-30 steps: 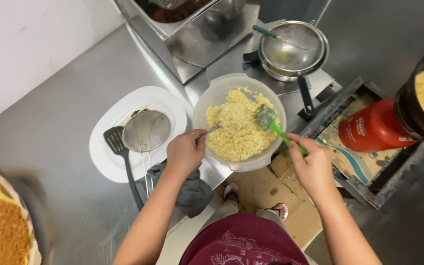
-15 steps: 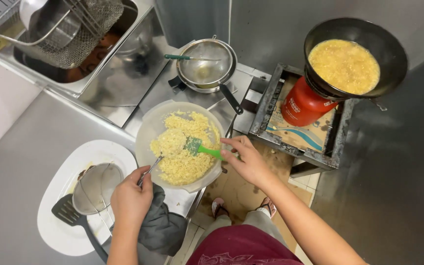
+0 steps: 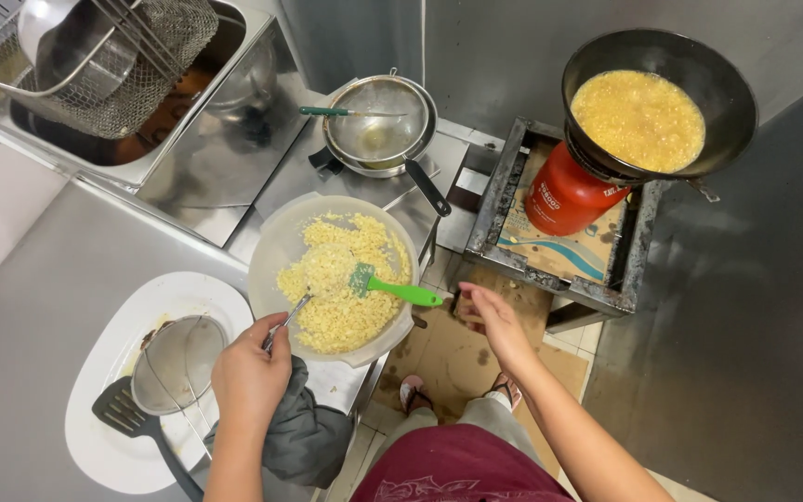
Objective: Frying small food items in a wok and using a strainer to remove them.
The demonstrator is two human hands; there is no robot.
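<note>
Two utensils (image 3: 283, 323) between hand (image 3: 251, 374), bowl (image 3: 276, 244).

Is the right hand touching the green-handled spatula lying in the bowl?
Apart. The head view shows the right hand open beside the green-handled spatula, with a small gap between the fingertips and the handle's end, which juts past the bowl rim.

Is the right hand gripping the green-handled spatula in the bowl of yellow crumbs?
No, the right hand is open just off the green-handled spatula, which rests in the clear plastic bowl.
</note>
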